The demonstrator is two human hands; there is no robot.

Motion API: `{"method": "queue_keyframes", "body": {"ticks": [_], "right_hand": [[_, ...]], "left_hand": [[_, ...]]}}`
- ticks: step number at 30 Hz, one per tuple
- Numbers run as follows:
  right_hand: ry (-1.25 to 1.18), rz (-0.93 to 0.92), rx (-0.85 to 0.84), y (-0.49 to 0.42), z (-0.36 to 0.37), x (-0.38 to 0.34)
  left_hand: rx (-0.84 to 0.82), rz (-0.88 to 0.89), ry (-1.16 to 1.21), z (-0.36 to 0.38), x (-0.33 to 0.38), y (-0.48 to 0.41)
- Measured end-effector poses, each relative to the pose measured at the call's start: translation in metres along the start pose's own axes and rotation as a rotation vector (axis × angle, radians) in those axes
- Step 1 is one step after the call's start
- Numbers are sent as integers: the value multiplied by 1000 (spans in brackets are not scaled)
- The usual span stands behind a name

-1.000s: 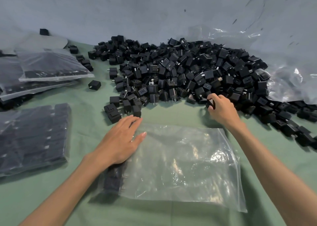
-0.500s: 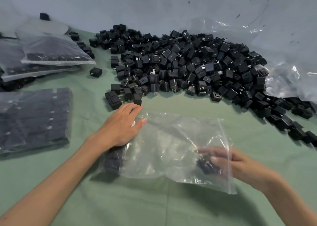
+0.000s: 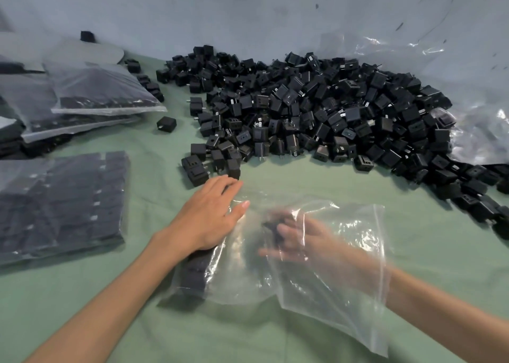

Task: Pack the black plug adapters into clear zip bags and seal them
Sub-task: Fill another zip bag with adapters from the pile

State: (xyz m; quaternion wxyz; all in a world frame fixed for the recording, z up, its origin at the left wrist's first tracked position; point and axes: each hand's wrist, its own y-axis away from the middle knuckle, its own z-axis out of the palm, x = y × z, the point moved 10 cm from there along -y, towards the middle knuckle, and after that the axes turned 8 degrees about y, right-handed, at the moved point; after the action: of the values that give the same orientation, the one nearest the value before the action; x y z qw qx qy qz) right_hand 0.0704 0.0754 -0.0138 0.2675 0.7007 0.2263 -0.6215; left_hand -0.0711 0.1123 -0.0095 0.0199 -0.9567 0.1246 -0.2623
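**Presently, a single adapter point(image 3: 271, 229) is carried into the clear zip bag point(image 3: 248, 282)**

The clear zip bag is laid flat on the green cloth point(image 3: 275, 338) at 6 o'clock in the view, with its zip mouth turned toward 4 o'clock. The left hand point(image 3: 209, 219) is pressed flat on the closed end at 8 o'clock. Its fingers are straight and together, and nothing is gripped. A short row of packed adapters point(image 3: 192, 274) is seen inside the film, partly under its wrist. The right hand point(image 3: 300, 244) is pushed in through the mouth past the wrist and is seen blurred through the plastic. The single adapter appears to be pinched at its fingertips point(image 3: 283, 230), though the exact grip is left unclear by the blur.

The film is judged thin, limp and slippery. It is crinkled and glossy with glare, so it would probably slide or collapse if not held down. For sealing, the stiffer zip lip is the place to be taken. Each adapter is a small, hard, matt-black block, with metal prongs on one face and socket holes on another. One alone is judged light, while a filled bag is likely heavy and better supported from beneath. The film could be snagged by the prongs.

The loose pile point(image 3: 316, 114) is heaped from 12 to 2 o'clock. A filled bag point(image 3: 60, 203) is set at 9 o'clock, and stacked bags point(image 3: 102, 92) at 10.
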Motion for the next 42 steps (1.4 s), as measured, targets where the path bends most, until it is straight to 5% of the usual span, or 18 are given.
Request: {"method": "queue_keyframes", "body": {"ticks": [2,5,9,16,23,42], "right_hand": [[29,68,-171,7,20,0],[497,-180,-171,0,34,-28],[493,-119,-213,-18,57,-30],[658,-49,-556,-17,76,-9],[729,9,-218,-20,71,-10],[663,14,-275,1,70,-33]], "left_hand": [[-4,6,3,1,0,0],[-21,-10,20,2,-1,0],[-31,-28,34,1,1,0],[-39,-45,17,1,1,1],[-54,-56,-3,3,-1,2],[-46,-34,-6,3,0,0]]}}
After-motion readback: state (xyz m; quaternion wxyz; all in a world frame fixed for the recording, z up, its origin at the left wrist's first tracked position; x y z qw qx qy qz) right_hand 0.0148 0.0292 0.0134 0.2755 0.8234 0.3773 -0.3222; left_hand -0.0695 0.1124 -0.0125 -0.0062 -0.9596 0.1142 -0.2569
